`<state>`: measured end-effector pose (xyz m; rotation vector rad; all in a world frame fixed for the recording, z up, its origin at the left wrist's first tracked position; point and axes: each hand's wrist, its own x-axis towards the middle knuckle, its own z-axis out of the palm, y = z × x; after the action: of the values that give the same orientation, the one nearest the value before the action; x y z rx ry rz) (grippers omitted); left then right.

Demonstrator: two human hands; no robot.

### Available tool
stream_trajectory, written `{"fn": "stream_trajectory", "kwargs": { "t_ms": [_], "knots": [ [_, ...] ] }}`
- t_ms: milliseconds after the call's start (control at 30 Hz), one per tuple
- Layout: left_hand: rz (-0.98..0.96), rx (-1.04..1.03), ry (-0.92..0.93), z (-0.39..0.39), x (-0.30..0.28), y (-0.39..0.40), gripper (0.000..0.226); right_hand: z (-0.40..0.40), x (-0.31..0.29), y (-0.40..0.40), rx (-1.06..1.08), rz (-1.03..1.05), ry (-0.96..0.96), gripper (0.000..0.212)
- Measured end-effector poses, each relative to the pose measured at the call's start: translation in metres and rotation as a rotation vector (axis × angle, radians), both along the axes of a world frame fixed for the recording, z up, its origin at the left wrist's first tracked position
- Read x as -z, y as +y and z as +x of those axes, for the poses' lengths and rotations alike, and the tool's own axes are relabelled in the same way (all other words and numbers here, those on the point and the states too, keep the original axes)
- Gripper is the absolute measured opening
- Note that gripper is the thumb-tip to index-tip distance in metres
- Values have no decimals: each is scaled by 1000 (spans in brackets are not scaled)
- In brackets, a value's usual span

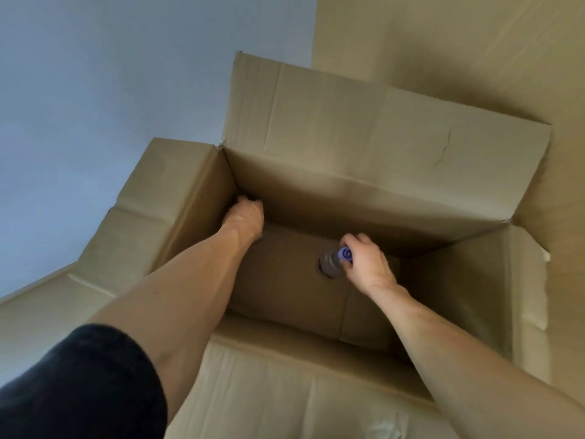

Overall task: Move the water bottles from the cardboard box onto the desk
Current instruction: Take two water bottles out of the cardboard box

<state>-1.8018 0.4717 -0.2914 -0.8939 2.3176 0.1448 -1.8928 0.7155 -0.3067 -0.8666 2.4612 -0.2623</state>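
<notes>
Inside the cardboard box (364, 198) I see one water bottle (332, 263), my right hand (367, 264) gripping its neck, my left hand (245, 218) curled at the box's far-left corner, grasp unclear; desk unseen.

Around the carton: wall, wood panel, one dark sleeve

A plain pale blue-grey wall (95, 74) fills the upper left of the view, smooth and unmarked. To its right, a tan wood-look panel (459, 42) with faint straight grain runs from the top edge down the right side; a soft shadow lies across it. The line where wall and panel meet stands upright near the top centre. At the lower left corner a dark sleeve (79, 384) covers an upper arm
</notes>
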Motion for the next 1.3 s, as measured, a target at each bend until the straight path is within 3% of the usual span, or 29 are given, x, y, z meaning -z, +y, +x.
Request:
{"fn": "stream_trajectory", "kwargs": {
  "t_ms": [133, 433, 600, 733, 867, 967, 1300],
  "knots": [
    [-1, 84, 163, -3, -2, 3, 18, -7, 4, 23, 20, 33, -17, 41],
    [209, 410, 286, -19, -10, 52, 23, -8, 11, 32, 41, -72, -85, 32],
    [309, 483, 230, -28, 10, 73, 35, -14, 28, 40, 69, -3, -181, 62],
    [337, 452, 210, -28, 25, 69, 55, -19, 49, 43, 110, 9, -312, 88],
    [483, 318, 105, -23, 46, 56, 88, -21, 71, 46, 167, -16, -352, 97],
    [546, 250, 66, -23, 62, 56, 100, -22, 87, 49, 201, -63, -395, 101],
    [677, 92, 114, -32, 76, 52, 84, -23, 105, 48, 398, -312, -561, 85]
  ]
}}
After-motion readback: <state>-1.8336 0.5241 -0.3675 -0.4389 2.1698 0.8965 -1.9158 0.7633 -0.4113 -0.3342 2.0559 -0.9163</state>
